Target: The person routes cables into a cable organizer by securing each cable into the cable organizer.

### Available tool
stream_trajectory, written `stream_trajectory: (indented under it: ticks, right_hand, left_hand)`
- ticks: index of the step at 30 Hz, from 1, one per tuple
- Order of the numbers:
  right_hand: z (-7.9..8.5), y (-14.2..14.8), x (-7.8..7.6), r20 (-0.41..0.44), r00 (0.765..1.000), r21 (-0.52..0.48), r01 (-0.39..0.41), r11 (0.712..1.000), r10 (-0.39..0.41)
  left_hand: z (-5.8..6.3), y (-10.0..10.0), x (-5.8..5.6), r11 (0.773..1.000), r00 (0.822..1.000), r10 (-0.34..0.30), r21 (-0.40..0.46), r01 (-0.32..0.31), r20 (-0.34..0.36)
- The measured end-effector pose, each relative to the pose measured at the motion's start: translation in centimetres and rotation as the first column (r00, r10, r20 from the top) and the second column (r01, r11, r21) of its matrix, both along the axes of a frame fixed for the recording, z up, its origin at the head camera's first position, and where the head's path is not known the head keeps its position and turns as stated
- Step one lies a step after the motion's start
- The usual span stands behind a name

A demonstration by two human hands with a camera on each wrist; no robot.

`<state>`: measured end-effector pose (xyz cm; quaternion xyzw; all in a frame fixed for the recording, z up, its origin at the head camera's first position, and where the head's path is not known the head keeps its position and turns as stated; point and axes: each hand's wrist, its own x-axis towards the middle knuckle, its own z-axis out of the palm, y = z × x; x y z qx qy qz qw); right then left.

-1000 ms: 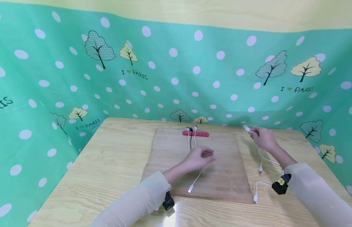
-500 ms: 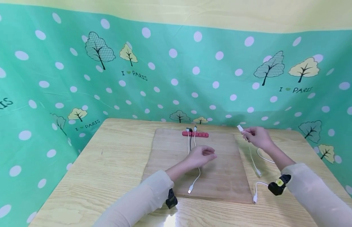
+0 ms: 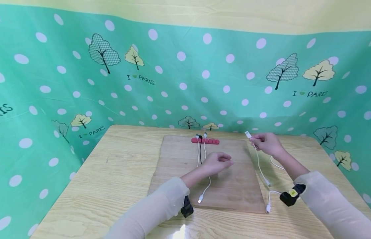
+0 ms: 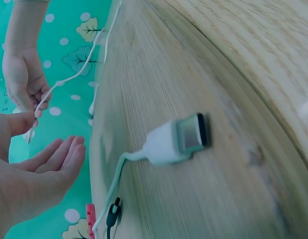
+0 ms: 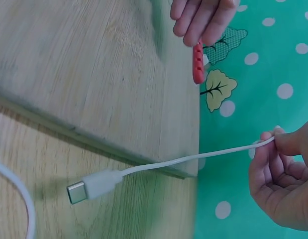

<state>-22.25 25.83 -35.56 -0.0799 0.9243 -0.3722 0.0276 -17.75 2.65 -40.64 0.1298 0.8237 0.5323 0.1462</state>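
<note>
My right hand pinches a white USB cable just below its USB-A plug, raised at the board's far right corner. The cable's USB-C end hangs down beside the board's right edge. My left hand hovers over the middle of the wooden board, fingers relaxed and holding nothing. Beyond it, a red cable organizer lies at the board's far edge. Two white cables and a black cable sit in its left slots; the slots on its right hold no cable.
A white cable's USB-C plug lies on the board near its front edge. More white cable lies on the table at right, and a white plug rests by the board's front right corner. A green patterned curtain stands behind.
My right hand has moved left toward the board with the white USB cable, whose lower end has swung left too. My left hand has shifted slightly right.
</note>
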Motion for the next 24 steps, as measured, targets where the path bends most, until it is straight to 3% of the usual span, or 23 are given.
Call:
stream_trajectory:
  ticks: [6,12,24]
  right_hand:
    - [0.0,-0.5,0.0,0.005,1.0,0.0,0.007,1.0,-0.007]
    - [0.2,-1.1,0.0,0.072,0.997,-0.061,0.016,0.998,-0.011]
    - [-0.2,-2.1,0.1,0.169,0.985,-0.28,0.024,0.96,0.024]
  left_hand:
    - [-0.2,0.9,-0.3,1.0,0.999,0.02,-0.01,-0.02,0.027]
    - [-0.4,1.9,-0.7,0.999,0.998,0.044,0.015,-0.045,0.054]
    - [-0.9,3.0,-1.1,0.99,0.98,0.075,0.102,-0.095,0.184]
